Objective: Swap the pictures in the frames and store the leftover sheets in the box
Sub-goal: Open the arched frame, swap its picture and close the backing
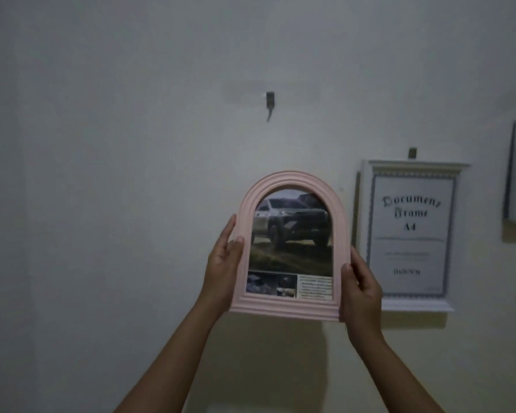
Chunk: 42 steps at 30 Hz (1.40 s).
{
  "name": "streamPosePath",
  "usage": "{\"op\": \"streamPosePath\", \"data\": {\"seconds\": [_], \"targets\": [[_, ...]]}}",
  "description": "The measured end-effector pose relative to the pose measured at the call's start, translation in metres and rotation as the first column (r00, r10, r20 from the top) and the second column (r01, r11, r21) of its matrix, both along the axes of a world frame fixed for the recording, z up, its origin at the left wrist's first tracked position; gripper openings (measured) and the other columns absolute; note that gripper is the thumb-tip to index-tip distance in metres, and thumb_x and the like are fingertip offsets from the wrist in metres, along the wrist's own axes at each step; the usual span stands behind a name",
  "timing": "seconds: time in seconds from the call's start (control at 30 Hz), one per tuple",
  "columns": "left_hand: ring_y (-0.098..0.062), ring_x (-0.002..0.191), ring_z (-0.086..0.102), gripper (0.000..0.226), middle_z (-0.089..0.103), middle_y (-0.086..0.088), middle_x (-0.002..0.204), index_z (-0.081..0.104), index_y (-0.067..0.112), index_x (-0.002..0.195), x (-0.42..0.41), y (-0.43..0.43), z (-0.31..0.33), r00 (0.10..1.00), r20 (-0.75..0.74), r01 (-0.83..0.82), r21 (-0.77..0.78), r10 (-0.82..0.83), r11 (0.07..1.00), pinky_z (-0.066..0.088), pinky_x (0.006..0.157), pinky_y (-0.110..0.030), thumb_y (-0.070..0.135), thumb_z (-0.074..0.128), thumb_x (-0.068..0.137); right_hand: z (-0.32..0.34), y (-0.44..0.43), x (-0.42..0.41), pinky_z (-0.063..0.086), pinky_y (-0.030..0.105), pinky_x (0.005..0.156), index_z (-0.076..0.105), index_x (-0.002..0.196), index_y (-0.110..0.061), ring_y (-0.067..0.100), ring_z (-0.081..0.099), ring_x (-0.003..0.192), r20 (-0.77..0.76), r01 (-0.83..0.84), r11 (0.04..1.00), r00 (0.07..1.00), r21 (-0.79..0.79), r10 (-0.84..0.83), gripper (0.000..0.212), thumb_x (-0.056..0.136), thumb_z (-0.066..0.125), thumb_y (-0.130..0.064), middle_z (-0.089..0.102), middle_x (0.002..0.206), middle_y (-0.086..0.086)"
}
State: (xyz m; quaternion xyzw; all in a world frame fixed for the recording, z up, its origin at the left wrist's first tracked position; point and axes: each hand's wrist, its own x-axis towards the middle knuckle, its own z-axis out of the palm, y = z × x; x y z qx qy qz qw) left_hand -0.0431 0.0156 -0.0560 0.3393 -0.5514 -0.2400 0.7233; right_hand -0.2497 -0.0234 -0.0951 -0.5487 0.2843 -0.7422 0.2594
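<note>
A pink arched frame holding a car picture is held upright at lower centre, long axis vertical. Its ridged, moulded side edges are gripped by the left hand and right hand, fingers curled behind and thumbs in front. A dark wall hook is seen directly above, well apart. A white document frame hangs at right.

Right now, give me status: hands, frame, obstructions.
Left hand and right hand grip pink arched frame by its sides. Frame below wall hook. Nothing between them.
</note>
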Motion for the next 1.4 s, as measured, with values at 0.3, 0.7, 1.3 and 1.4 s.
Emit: {"op": "streamPosePath", "data": {"seconds": [0.3,0.7,1.3,1.4], "targets": [[-0.017,0.137,0.031,0.046,0.028,0.005,0.151,0.026,0.027,0.143,0.005,-0.044,0.067,0.979,0.111,-0.145,-0.223,0.173,0.964,0.034,0.109,-0.035,0.02,0.036,0.098,0.111,-0.037,0.01,0.036,0.038,0.109,0.038,0.14,-0.022,0.015,0.038,0.132,-0.077,-0.014,0.991,0.997,-0.13,0.004,0.042,0.099,0.038,-0.012,0.04,0.141,-0.01],[-0.029,0.13,0.043,0.048,0.037,-0.004,0.148,0.028,0.035,0.141,0.032,-0.067,0.087,0.969,0.11,-0.193,-0.224,0.222,0.955,0.041,0.103,-0.05,0.031,0.041,0.096,0.138,-0.052,0.034,0.03,0.031,0.113,0.036,0.14,-0.02,0.012,0.035,0.135,-0.124,-0.009,0.986,0.992,-0.164,-0.012,0.044,0.098,0.038,-0.009,0.038,0.144,-0.009],[-0.013,0.136,0.03,0.053,0.025,0.005,0.152,0.016,0.026,0.147,0.048,-0.078,0.066,0.929,0.265,-0.222,-0.154,0.256,0.963,0.029,0.11,-0.031,0.023,0.038,0.099,0.12,-0.06,0.042,0.027,0.024,0.108,0.023,0.145,-0.025,0.015,0.029,0.138,-0.266,-0.025,0.997,0.964,-0.075,0.004,0.048,0.1,0.033,-0.012,0.029,0.151,-0.004],[-0.014,0.127,0.04,0.054,0.036,-0.002,0.145,0.017,0.026,0.147,0.046,-0.078,0.063,0.912,0.276,-0.267,-0.162,0.304,0.95,0.038,0.106,-0.032,0.019,0.04,0.098,0.118,-0.06,0.043,0.026,0.03,0.112,0.019,0.146,-0.027,0.013,0.027,0.138,-0.306,0.005,0.997,0.952,-0.072,-0.027,0.05,0.1,0.033,-0.012,0.027,0.152,-0.004]]}}
